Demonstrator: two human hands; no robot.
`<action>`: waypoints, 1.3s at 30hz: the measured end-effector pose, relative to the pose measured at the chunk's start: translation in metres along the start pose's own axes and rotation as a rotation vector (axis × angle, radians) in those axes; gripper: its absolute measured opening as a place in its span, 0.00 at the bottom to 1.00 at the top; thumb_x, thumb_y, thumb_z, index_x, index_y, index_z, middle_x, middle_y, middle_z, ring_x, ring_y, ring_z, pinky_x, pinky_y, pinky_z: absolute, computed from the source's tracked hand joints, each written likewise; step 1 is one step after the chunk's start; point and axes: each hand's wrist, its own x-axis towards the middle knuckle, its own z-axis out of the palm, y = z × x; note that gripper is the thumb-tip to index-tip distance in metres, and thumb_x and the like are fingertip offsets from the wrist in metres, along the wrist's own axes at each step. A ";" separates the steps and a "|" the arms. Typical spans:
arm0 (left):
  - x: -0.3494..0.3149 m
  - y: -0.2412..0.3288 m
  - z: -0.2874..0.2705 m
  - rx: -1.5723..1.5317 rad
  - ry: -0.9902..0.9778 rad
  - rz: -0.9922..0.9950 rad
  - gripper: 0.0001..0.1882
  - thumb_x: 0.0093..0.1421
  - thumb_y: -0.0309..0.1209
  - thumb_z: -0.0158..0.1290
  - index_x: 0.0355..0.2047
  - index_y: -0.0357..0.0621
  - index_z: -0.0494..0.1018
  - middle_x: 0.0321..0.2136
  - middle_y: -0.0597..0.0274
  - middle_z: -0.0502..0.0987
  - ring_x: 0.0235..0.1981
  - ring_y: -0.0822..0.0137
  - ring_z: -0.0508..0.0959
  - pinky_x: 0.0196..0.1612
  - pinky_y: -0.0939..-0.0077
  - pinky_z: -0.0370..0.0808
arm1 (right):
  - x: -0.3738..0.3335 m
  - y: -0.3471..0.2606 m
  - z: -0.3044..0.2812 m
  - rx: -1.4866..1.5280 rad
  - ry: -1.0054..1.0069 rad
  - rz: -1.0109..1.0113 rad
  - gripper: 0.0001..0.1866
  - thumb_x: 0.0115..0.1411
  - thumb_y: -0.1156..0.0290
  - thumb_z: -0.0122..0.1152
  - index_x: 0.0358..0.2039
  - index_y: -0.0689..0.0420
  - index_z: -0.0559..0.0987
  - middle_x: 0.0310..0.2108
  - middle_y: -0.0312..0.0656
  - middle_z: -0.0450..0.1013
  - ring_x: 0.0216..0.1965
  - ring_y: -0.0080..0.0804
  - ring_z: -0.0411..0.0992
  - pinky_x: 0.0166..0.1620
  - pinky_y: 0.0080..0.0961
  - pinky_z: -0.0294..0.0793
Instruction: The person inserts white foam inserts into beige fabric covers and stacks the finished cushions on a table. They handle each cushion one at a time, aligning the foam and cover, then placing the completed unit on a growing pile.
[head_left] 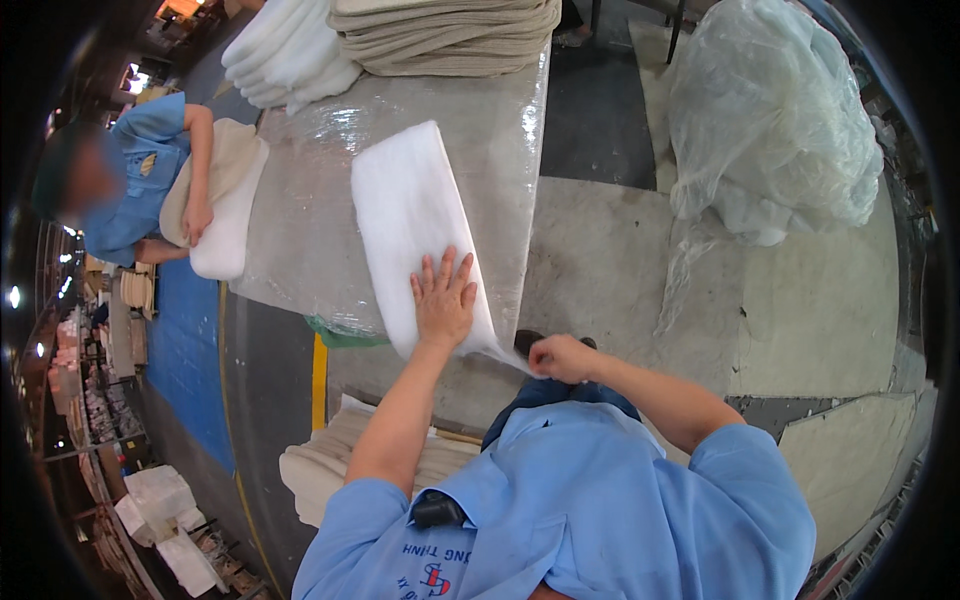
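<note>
A long white folded cloth (400, 210), soft and fluffy looking, lies on the plastic-covered table (490, 150). My left hand (442, 305) rests flat on its near part with the fingers spread. Past the table's near edge, my right hand (562, 358) is closed on a corner of the same cloth and draws it out into a narrow point. The fingertips of that hand are partly hidden.
White (290, 55) and beige folded cloths (445, 35) are stacked at the table's far end. On the left, a co-worker (150, 180) handles cloths. A clear plastic heap (770, 120) sits at right. Beige cloths (345, 445) lie low beside me.
</note>
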 end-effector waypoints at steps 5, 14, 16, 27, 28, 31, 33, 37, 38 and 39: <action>-0.003 -0.001 -0.017 -0.108 -0.012 -0.014 0.28 0.74 0.44 0.45 0.73 0.62 0.63 0.77 0.62 0.54 0.77 0.36 0.49 0.75 0.32 0.41 | 0.030 -0.039 -0.021 0.108 0.278 -0.034 0.22 0.61 0.64 0.70 0.53 0.56 0.77 0.45 0.53 0.79 0.46 0.53 0.80 0.50 0.40 0.79; -0.081 -0.009 -0.025 -0.209 -0.103 0.148 0.41 0.60 0.35 0.56 0.75 0.58 0.60 0.77 0.52 0.53 0.76 0.32 0.48 0.73 0.27 0.38 | 0.049 -0.054 0.040 -0.180 0.405 -0.210 0.22 0.60 0.73 0.66 0.54 0.55 0.72 0.47 0.53 0.74 0.45 0.58 0.79 0.47 0.51 0.79; -0.089 -0.001 -0.029 -0.153 -0.142 0.188 0.45 0.57 0.37 0.59 0.76 0.60 0.58 0.77 0.53 0.52 0.77 0.33 0.48 0.73 0.27 0.38 | 0.055 -0.047 0.036 -0.164 0.422 -0.262 0.17 0.59 0.75 0.64 0.49 0.55 0.74 0.43 0.51 0.76 0.43 0.57 0.79 0.46 0.49 0.80; -0.077 0.011 0.007 0.087 -0.014 0.107 0.51 0.53 0.44 0.68 0.76 0.66 0.58 0.78 0.64 0.52 0.78 0.41 0.47 0.74 0.28 0.42 | -0.009 0.017 0.025 0.174 0.644 0.034 0.05 0.63 0.70 0.64 0.37 0.57 0.79 0.34 0.51 0.79 0.38 0.53 0.80 0.42 0.42 0.78; -0.075 0.012 0.003 0.086 -0.013 0.124 0.50 0.54 0.46 0.67 0.76 0.66 0.58 0.78 0.64 0.52 0.78 0.41 0.47 0.74 0.28 0.42 | -0.029 0.051 0.016 0.059 0.787 0.078 0.07 0.65 0.68 0.64 0.38 0.57 0.81 0.34 0.52 0.80 0.38 0.52 0.81 0.41 0.43 0.78; -0.073 0.018 -0.009 0.032 0.007 0.114 0.48 0.57 0.49 0.65 0.76 0.63 0.58 0.78 0.60 0.51 0.78 0.40 0.47 0.73 0.28 0.42 | -0.112 0.122 -0.030 -0.077 1.036 0.439 0.12 0.65 0.68 0.65 0.46 0.59 0.80 0.35 0.55 0.81 0.39 0.54 0.81 0.42 0.45 0.78; -0.070 0.022 -0.015 0.006 0.028 0.114 0.47 0.59 0.53 0.63 0.76 0.61 0.58 0.78 0.59 0.51 0.78 0.40 0.46 0.73 0.28 0.42 | -0.162 0.156 -0.048 -0.078 1.115 0.491 0.12 0.65 0.72 0.62 0.48 0.58 0.79 0.38 0.55 0.81 0.40 0.53 0.82 0.45 0.42 0.78; -0.058 0.027 -0.009 0.023 0.056 0.092 0.42 0.63 0.56 0.59 0.75 0.60 0.61 0.77 0.59 0.53 0.77 0.40 0.48 0.74 0.29 0.43 | -0.185 0.156 -0.056 0.067 1.137 0.479 0.12 0.66 0.75 0.59 0.49 0.57 0.79 0.42 0.54 0.81 0.42 0.50 0.82 0.48 0.39 0.78; -0.055 0.025 -0.004 0.012 0.057 0.076 0.41 0.64 0.55 0.57 0.74 0.60 0.62 0.77 0.59 0.54 0.77 0.40 0.49 0.74 0.30 0.43 | -0.180 0.152 -0.056 0.065 1.112 0.482 0.12 0.66 0.74 0.58 0.50 0.57 0.79 0.42 0.54 0.81 0.43 0.50 0.82 0.48 0.40 0.78; -0.050 0.024 -0.001 -0.008 0.048 0.080 0.39 0.66 0.54 0.56 0.74 0.60 0.63 0.77 0.58 0.55 0.77 0.39 0.50 0.74 0.30 0.44 | -0.174 0.150 -0.054 0.063 1.094 0.501 0.13 0.66 0.74 0.58 0.50 0.57 0.80 0.43 0.54 0.81 0.43 0.49 0.82 0.48 0.40 0.78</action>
